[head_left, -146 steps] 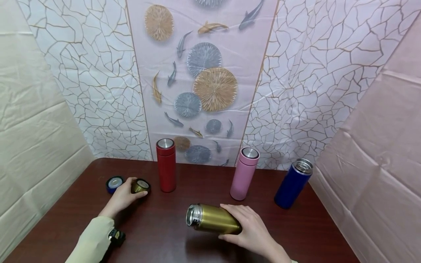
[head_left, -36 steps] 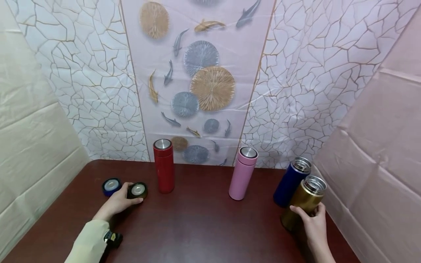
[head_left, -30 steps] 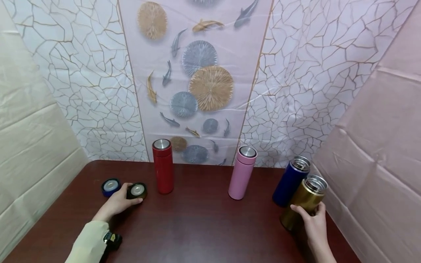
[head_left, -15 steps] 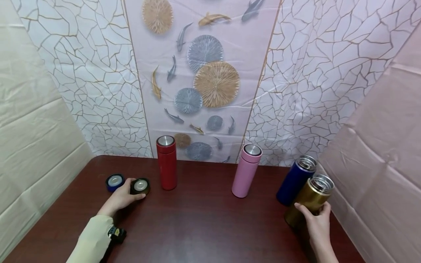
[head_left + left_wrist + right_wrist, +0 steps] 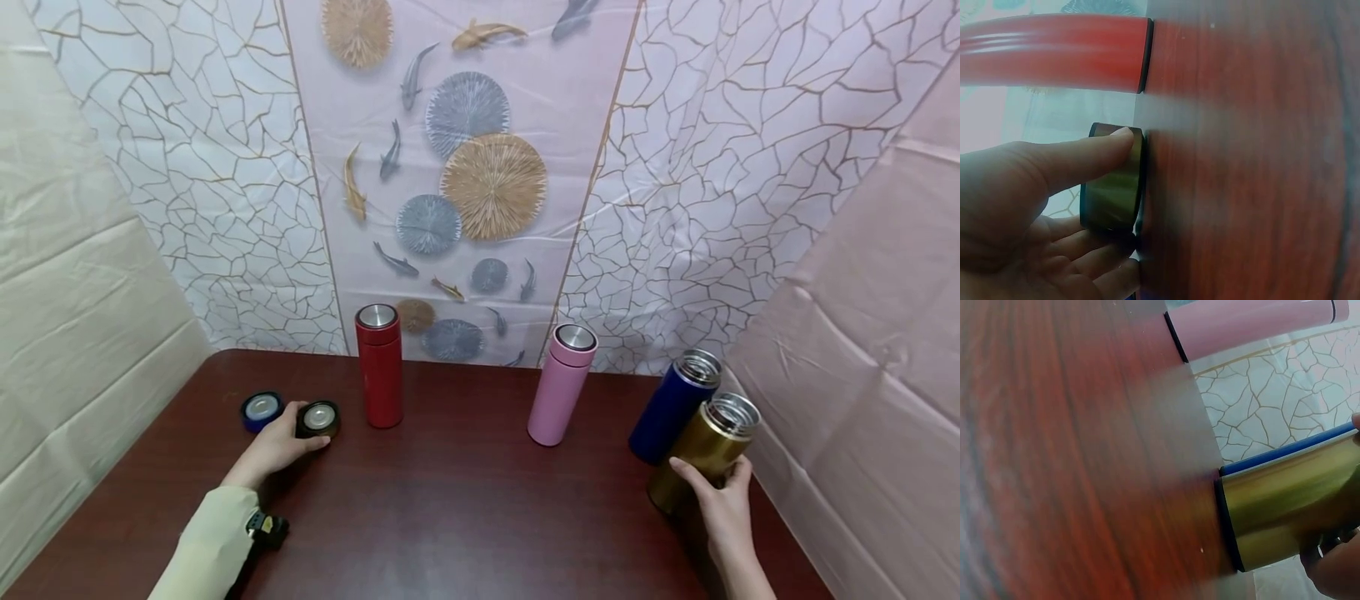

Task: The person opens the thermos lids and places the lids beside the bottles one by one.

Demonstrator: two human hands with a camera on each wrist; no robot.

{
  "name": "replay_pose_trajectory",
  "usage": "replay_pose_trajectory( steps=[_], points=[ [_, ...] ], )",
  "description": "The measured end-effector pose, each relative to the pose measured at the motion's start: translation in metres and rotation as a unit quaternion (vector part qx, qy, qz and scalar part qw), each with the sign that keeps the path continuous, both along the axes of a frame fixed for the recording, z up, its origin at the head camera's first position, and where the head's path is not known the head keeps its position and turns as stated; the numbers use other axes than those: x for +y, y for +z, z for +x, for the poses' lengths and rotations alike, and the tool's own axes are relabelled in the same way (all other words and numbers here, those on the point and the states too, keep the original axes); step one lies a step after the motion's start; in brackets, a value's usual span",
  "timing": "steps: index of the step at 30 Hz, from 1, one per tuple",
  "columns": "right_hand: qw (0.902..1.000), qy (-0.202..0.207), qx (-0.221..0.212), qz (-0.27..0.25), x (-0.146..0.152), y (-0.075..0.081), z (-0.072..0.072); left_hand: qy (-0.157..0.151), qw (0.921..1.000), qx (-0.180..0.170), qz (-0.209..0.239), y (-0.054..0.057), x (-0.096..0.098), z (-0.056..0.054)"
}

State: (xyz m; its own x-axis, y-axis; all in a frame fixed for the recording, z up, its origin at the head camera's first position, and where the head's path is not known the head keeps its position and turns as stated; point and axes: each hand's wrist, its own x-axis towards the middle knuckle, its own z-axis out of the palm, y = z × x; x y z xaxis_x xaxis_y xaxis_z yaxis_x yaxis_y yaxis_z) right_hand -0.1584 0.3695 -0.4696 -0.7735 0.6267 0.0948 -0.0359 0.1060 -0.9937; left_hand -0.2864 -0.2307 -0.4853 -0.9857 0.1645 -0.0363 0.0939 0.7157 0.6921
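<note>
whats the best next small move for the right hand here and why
Probably ease the right hand off the gold bottle: in the right wrist view its base appears to rest on the table, beside the blue bottle, so it would likely stand unaided.

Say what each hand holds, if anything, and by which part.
Left hand: gold lid, by its side wall. Right hand: uncapped gold bottle, by its body.

We grip with our left hand (image 5: 279, 448) — thumb on one side, bent fingers on the other. Well apart from it, we grip with our right hand (image 5: 722, 507) too — thumb spread wide.
</note>
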Motion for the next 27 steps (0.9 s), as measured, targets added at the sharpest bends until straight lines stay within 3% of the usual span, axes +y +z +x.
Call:
replay_pose_trajectory(
  steps=[16,20,23,27],
  points=[
    [0.9971,-0.013,0.054,-0.052,-0.006,0.006,0.000,0.000,0.9999,-0.007,0.013,0.002,0.000,-0.004],
    [0.9885,-0.015,0.128,-0.078,-0.010,0.018,0.005,-0.009,0.9992,-0.017,0.034,0.017,-0.003,0.001],
    [0.9748,-0.007,0.209,-0.079,-0.014,0.034,0.009,-0.016,0.9989,-0.001,0.045,0.035,-0.001,0.006],
    [0.9563,-0.014,0.289,-0.039,-0.018,0.058,0.016,-0.009,0.9978,0.037,0.054,0.061,0.001,0.013]
  ],
)
